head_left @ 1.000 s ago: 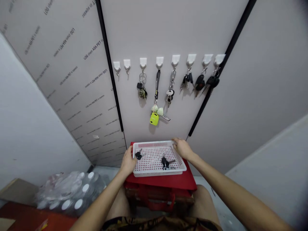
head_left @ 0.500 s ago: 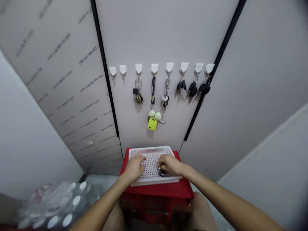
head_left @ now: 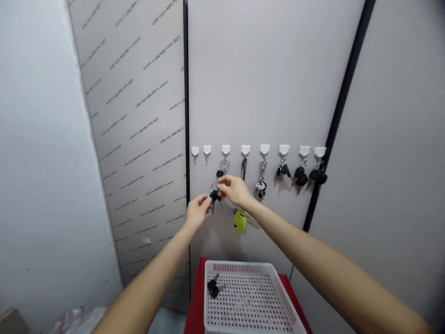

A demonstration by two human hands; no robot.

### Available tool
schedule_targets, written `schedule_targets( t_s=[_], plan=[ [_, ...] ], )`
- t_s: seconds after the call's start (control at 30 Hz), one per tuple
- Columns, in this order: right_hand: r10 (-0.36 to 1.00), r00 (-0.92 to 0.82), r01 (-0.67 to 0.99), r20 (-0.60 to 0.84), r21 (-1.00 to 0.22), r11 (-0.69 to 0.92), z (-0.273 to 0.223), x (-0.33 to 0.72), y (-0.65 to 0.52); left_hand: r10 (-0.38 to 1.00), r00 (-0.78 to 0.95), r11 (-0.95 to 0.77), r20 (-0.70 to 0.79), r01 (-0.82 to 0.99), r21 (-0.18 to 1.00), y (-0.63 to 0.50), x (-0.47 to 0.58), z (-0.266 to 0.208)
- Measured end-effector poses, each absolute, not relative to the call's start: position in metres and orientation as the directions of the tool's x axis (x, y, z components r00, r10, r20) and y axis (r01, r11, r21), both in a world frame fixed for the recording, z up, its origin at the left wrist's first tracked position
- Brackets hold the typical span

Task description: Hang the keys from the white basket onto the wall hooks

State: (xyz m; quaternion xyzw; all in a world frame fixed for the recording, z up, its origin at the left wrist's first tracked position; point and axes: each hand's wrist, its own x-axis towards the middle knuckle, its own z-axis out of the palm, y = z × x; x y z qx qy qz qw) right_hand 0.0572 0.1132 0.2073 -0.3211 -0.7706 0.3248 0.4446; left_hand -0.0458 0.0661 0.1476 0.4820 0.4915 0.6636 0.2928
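Observation:
A bunch of black-headed keys [head_left: 214,195] on a metal ring is held up in front of the panel, below the left part of the hook row. My left hand [head_left: 198,211] pinches the keys from the left. My right hand [head_left: 236,190] is closed on the ring's upper right, with the fingertips together. Just behind it hangs another key bunch [head_left: 220,173], partly covered by my right hand. Two small white hooks [head_left: 207,150] at the row's left end bear no keys. Another set of black keys [head_left: 213,287] lies in the white perforated basket [head_left: 239,265].
Further right, several white hooks [head_left: 284,150] carry key bunches. A lime-green tag [head_left: 239,221] hangs below my right wrist. The basket rests on a red surface [head_left: 195,301]. Black strips [head_left: 187,116] edge the panel. Clear plastic wrapping [head_left: 78,320] shows at lower left.
Both my hands have risen from the basket to the hook row, bringing a key bunch along. My left hand has closed on it too. The view has tilted upward.

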Motion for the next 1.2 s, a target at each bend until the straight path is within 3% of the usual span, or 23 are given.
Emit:
schedule_targets(
  t_s=[0.13, 0.33, 0.5, 0.7, 0.77, 0.83, 0.93, 1.03, 1.2],
  plan=[
    [0.742, -0.315, 0.223, 0.592, -0.713, 0.664, 0.246, 0.029, 0.128, 0.795, -0.453, -0.413, 0.404, 0.085, 0.907, 0.086, -0.064, 0.191],
    [0.745, -0.223, 0.391, 0.628, -0.643, 0.659, 0.265, 0.003, 0.147, 0.718, -0.530, -0.382, 0.452, 0.243, 0.892, 0.117, -0.084, 0.214],
    [0.720, -0.248, 0.556, 0.648, -0.513, 0.654, 0.263, -0.002, 0.150, 0.756, -0.475, -0.258, 0.451, 0.417, 0.871, 0.127, -0.095, 0.206],
    [0.494, -0.346, 0.551, 0.798, -0.253, 0.795, 0.211, 0.032, 0.129, 0.823, -0.434, -0.179, 0.367, 0.416, 0.892, 0.100, -0.095, 0.154],
    [0.511, -0.521, 0.520, 0.684, -0.220, 0.825, 0.168, 0.050, 0.118, 0.874, -0.362, -0.157, 0.326, 0.423, 0.892, 0.083, -0.089, 0.125],
    [0.556, -0.704, 0.501, 0.442, -0.246, 0.830, 0.117, 0.068, 0.106, 0.933, -0.246, -0.128, 0.262, 0.454, 0.882, 0.066, -0.080, 0.094],
    [0.596, -0.793, 0.533, 0.128, -0.328, 0.780, 0.048, 0.089, 0.088, 0.982, -0.083, -0.096, 0.168, 0.548, 0.831, 0.043, -0.061, 0.052],
    [0.636, -0.769, 0.576, 0.057, -0.369, 0.729, 0.008, 0.094, 0.073, 0.992, 0.012, -0.104, 0.128, 0.654, 0.749, 0.028, -0.046, 0.023],
    [0.715, -0.696, 0.673, 0.067, -0.287, 0.682, -0.009, 0.084, 0.059, 0.991, 0.017, -0.096, 0.129, 0.765, 0.636, 0.022, -0.038, 0.009]
  ],
)
